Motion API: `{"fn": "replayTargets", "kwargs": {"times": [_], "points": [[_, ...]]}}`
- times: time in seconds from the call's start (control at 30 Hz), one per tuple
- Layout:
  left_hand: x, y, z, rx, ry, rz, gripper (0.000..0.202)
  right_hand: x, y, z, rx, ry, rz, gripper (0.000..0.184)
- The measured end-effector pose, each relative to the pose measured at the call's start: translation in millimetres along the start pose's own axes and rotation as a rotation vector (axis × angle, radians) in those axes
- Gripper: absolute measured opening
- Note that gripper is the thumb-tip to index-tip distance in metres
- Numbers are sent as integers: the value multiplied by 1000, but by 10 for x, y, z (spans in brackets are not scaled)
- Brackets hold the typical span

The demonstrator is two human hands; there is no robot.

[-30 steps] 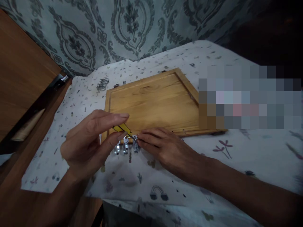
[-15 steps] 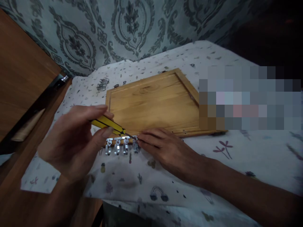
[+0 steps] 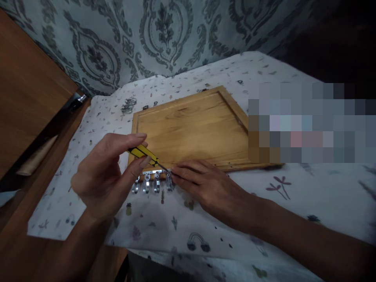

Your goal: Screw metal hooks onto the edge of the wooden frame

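My left hand (image 3: 105, 176) pinches a small yellow-and-black screwdriver (image 3: 145, 154) between thumb and fingers. Its tip points down at the rightmost of several metal hooks (image 3: 151, 182) along the near edge of a wooden board (image 3: 190, 129). My right hand (image 3: 205, 184) lies on the cloth at that edge. Its fingertips are pressed together against the rightmost hook (image 3: 169, 181). The board lies flat, with a raised frame around it.
A white patterned cloth (image 3: 264, 196) covers the table. A small heap of metal parts (image 3: 128, 105) lies beyond the board's far left corner. Brown wooden furniture (image 3: 26, 98) stands at the left. A patterned wall (image 3: 164, 35) rises behind. A blurred patch hides the board's right end.
My left hand has shifted back and forth with the screwdriver, its handle swinging left then right again. The tip has stayed at the rightmost hook. My right hand has not moved.
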State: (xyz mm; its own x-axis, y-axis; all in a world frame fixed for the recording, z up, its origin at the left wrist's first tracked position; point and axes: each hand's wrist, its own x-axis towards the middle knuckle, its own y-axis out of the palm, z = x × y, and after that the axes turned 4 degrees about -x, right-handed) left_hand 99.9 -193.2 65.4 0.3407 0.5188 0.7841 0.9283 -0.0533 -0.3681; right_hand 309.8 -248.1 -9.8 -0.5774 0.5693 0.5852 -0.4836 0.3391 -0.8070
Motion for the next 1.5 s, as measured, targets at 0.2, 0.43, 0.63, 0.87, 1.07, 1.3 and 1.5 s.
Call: {"fn": "replayTargets", "kwargs": {"times": [0.2,0.43,0.63,0.87,1.07,1.3,1.5], "points": [[4,3,-5,-19,36,33,51,-13,10,-5,4,6,22,26],[32,-11,-24,-1,56,110,52,-1,-5,1,9,3,13,25],[44,-9,-38,142,122,124,44,-15,4,-5,5,1,15,25],[39,75,-100,207,196,75,44,-13,3,-1,5,5,39,23],[33,74,-133,153,140,105,49,-31,47,-9,3,8,32,24],[51,37,-115,116,115,136,44,-30,41,-8,18,-5,29,24],[49,23,-76,94,129,159,43,-5,5,1,-1,12,45,24]]}}
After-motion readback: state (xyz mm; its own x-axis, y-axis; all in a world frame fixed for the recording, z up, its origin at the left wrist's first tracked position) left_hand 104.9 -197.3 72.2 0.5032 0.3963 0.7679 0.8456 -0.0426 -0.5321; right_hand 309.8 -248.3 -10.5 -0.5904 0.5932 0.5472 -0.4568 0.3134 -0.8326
